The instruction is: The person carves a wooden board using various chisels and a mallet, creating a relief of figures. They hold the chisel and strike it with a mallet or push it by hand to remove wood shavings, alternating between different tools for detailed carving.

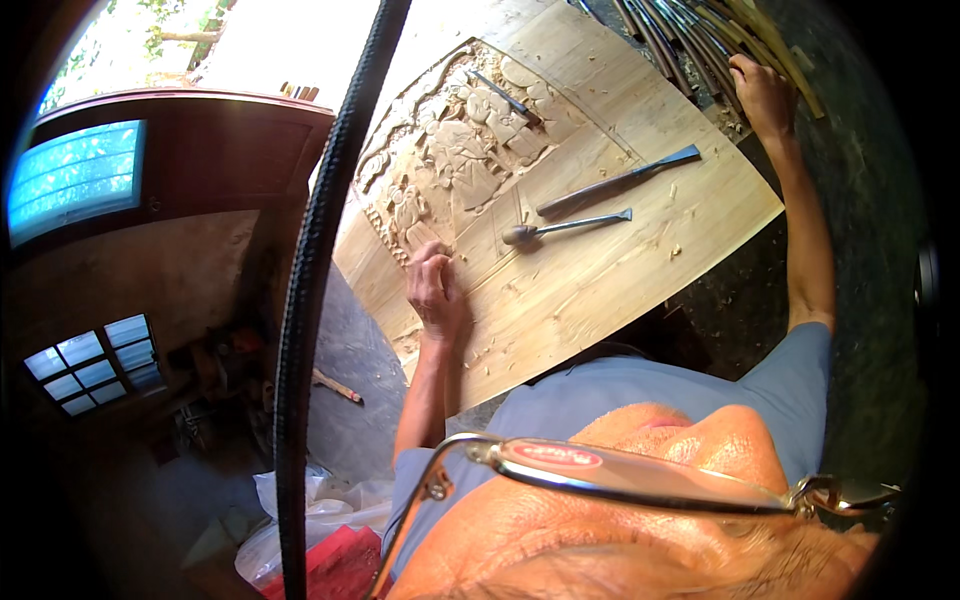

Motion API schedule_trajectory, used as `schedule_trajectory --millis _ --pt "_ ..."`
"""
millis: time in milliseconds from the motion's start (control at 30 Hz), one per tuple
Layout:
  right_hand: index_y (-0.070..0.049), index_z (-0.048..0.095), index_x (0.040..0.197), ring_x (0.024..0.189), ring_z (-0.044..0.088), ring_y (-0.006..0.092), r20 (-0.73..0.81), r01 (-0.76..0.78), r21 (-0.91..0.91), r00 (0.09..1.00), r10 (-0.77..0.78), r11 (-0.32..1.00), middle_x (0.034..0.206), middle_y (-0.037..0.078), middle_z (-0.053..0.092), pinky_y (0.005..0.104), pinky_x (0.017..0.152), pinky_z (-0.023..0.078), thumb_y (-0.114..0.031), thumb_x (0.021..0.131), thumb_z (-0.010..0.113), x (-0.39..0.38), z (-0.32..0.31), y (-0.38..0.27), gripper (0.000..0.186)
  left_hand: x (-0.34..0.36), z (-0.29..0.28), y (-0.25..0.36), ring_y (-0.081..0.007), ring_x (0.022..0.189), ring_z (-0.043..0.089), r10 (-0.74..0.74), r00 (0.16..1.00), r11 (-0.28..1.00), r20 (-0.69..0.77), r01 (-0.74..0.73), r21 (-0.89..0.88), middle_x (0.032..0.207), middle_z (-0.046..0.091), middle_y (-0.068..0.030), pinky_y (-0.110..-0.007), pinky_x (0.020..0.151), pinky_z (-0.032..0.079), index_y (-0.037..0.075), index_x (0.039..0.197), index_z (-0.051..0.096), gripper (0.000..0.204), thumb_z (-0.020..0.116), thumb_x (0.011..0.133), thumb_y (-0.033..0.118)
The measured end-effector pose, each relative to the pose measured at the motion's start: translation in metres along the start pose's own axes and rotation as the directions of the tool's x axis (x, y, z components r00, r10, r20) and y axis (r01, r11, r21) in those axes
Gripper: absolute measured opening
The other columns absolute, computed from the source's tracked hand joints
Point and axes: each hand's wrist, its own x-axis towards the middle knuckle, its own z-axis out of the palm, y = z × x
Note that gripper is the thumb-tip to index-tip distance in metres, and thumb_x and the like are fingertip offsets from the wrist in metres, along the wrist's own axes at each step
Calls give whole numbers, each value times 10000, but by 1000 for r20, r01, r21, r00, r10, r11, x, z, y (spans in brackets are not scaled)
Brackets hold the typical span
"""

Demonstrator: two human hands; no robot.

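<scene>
Pale wooden panel with long plank-like grain [640,268] lies flat, angled, in front of the person's blue-grey shirt [610,385]; one corner points off to the right. Carved relief of figures in the same pale wood [462,160] fills its far left part; the near and right parts are plain.

Right arm: reaching far out right, elbow bent, forearm running up past the panel corner. Right hand [765,98] is at a spread row of long, thin, dark-handled tools [668,45] beyond the panel's far right edge. Fingers curled in, narrow; can't tell whether they grip one.

Left arm: forearm comes up over the panel's left edge. Left hand [432,292] is low at the near end of the relief, wrist slightly bent, fingers curled, narrow; can't tell if anything is inside.

Long dark metal chisel with a flared flat blade [615,183] lies mid-panel, blade right. Shorter steel chisel with a bulbous tan handle [572,228] lies just nearer, blade also right. Slim dark tool [503,95] lies on the relief. Small pale wood shavings [675,251] dot the surface.
</scene>
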Motion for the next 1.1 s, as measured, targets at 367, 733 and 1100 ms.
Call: schedule_trajectory --millis 367,733,1100 --pt "-158 821 1237 1013 785 434 108 20 -132 994 -6 991 1091 198 815 563 832 633 -245 1011 752 0 27 31 251 -83 -28 105 -418 1261 739 130 956 960 263 -55 -276 1352 754 -227 -520 1131 580 14 1140 694 188 736 962 -31" --pt "-203 816 1293 982 792 417 38 -29 115 999 25 993 1118 180 816 542 808 638 -236 1045 706 -7 39 17 273 -122 -58 99 -402 1372 685 52 936 998 347 -36 -52 1449 720 -206 -486 1168 556 44 1363 755 381 772 984 68" --pt "-182 800 1232 987 784 447 77 7 -276 997 15 961 1095 177 818 588 810 630 -321 1037 731 13 38 54 249 -151 -102 43 -396 1338 707 -287 927 945 240 232 231 1401 746 -225 -464 1156 554 26 1293 795 292 742 1010 77"
